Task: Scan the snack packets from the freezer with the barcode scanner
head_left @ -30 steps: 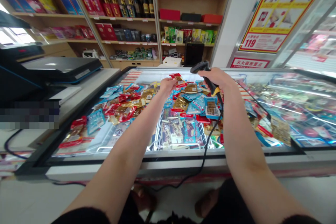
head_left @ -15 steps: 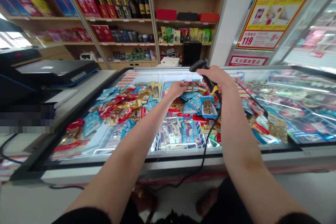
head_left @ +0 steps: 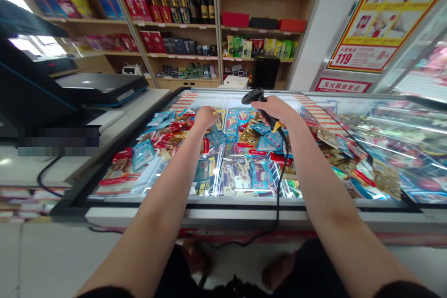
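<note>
My right hand (head_left: 275,109) grips a black handheld barcode scanner (head_left: 254,96) with a yellow accent, its head pointing left above the packets. From its handle a black cable (head_left: 279,181) runs down over the front edge. My left hand (head_left: 205,116) is over the left pile of snack packets (head_left: 174,137), fingers curled; what they hold is hidden behind the hand. To the right, beneath the scanner, lies another heap of blue, red and gold packets (head_left: 270,141). Both piles lie on the glass top of a chest freezer (head_left: 223,214).
On the left counter stand a flat scale-like device (head_left: 104,86) and a dark machine (head_left: 31,84). Wire baskets (head_left: 244,191) of packaged goods show through the glass. Shelves (head_left: 167,23) of boxes and bottles line the back. More packets (head_left: 349,158) spread right of my right forearm.
My left hand has moved left from the right heap, where it pinched a brown packet, to the left pile. The scanner has shifted slightly left, and the view has shifted too.
</note>
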The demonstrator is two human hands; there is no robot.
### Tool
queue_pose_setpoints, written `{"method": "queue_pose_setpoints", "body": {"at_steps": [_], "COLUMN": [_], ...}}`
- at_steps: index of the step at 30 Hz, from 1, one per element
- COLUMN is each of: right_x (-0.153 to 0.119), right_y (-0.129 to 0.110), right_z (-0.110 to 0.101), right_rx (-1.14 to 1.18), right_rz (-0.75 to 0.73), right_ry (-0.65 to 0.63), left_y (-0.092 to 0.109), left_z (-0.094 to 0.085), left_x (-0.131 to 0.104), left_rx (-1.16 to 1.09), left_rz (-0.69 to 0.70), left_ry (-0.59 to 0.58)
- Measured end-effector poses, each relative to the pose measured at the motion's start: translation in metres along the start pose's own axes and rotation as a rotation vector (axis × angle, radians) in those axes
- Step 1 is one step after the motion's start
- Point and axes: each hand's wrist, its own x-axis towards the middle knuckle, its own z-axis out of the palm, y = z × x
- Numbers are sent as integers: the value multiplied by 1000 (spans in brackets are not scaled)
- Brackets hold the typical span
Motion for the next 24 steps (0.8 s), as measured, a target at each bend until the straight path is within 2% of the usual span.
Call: {"method": "queue_pose_setpoints", "body": {"at_steps": [2, 5, 11, 18, 24], "right_x": [1, 1, 4, 3, -1], "right_y": [0, 0, 4, 1, -2], "right_z": [14, 33, 59, 61, 53], "right_rx": [-36, -76, -75, -70, -54], "right_rz": [-13, -21, -28, -49, -34], "right_ry": [-60, -135, -216, -226, -195], "left_y": [-15, -30, -32, -28, -25], "left_z": [-7, -13, -18, -18, -19], "left_x": [1, 1, 1, 7, 7], "left_rx": [75, 190, 385, 399, 160], "left_rz": [-39, -74, -139, -110, 37], "left_ry": [4, -61, -231, -246, -168]}}
